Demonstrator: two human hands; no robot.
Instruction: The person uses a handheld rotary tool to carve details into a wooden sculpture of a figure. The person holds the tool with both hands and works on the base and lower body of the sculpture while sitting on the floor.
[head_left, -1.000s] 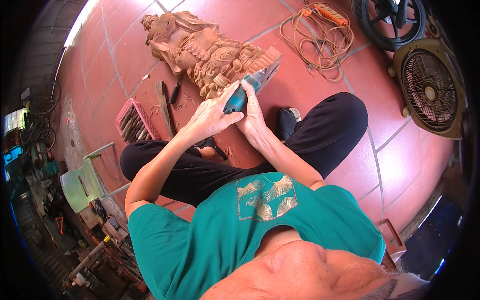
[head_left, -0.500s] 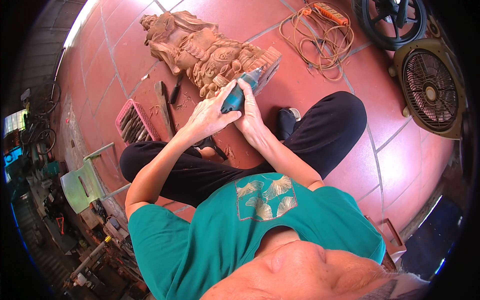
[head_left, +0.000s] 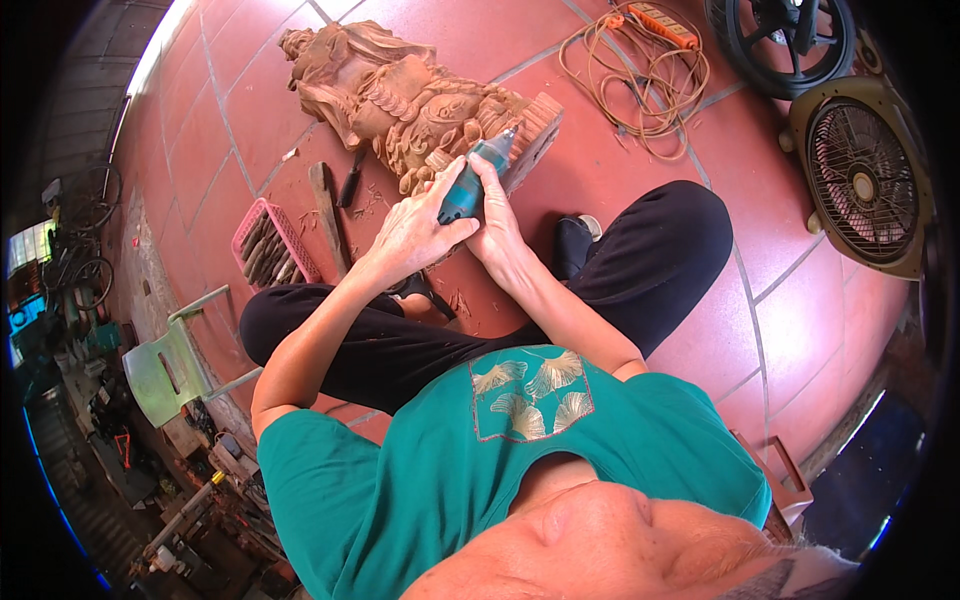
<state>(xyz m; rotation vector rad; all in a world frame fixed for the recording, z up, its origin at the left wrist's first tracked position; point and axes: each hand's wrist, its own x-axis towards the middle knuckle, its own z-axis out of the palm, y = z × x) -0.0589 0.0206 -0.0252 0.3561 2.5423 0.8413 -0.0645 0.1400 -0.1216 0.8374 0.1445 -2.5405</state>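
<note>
A teal power tool with a grey tapered nose, like a die grinder [head_left: 468, 190], sits between my hands, its nose pointing away and to the right. My left hand [head_left: 415, 228] is closed on its left side, fingers partly hidden behind it. Along its right side lies my right hand [head_left: 494, 222], also gripping it. Just beyond is a brown carved wooden statue [head_left: 400, 100], lying on its back with its base toward the right. The tool's nose overlaps the statue near that base; whether the tip touches wood cannot be made out.
Left of my hands lie a wooden mallet [head_left: 326, 210], a dark-handled tool [head_left: 351, 180] and a pink basket [head_left: 300, 240] of carving tools. Wood shavings are scattered around. An orange power strip [head_left: 660, 24] with coiled cord [head_left: 650, 95] and a box fan [head_left: 862, 185] are at right.
The grinder and both hands have shifted slightly left and away from me. The statue has stayed in place.
</note>
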